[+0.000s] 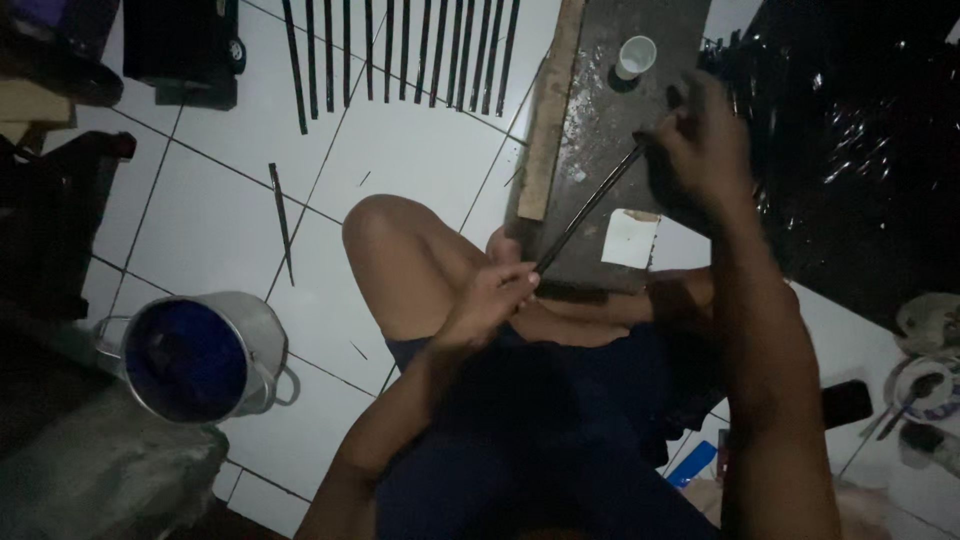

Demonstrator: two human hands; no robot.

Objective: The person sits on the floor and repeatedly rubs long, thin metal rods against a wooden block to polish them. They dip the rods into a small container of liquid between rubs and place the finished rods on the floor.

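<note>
Counts: two hands, left hand (490,295) and right hand (700,150), share one thin dark rod (590,205). About twelve dark rods (400,50) in a row on tiles. One loose rod (282,222). One metal pot (200,355). One white cup (635,55). One wooden plank (550,110).

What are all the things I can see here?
Thin stick: one, black, held at both ends over the board.
Board: one, grey and paint-spotted, on the floor ahead.
Wooden plank: one, tan, along the board's left edge.
Small cup: one, white, at the board's far end.
Row of sticks: about a dozen, black, laid side by side on the white tiles.
Loose stick: one, dark, on the tiles at left.
Metal pot: one, silver, blue inside, lower left.
Plastic sheet: one, shiny black, right.
Paper scrap: one, white, by the board.
Left hand: grips the stick's near end.
Right hand: grips its far end.
</note>
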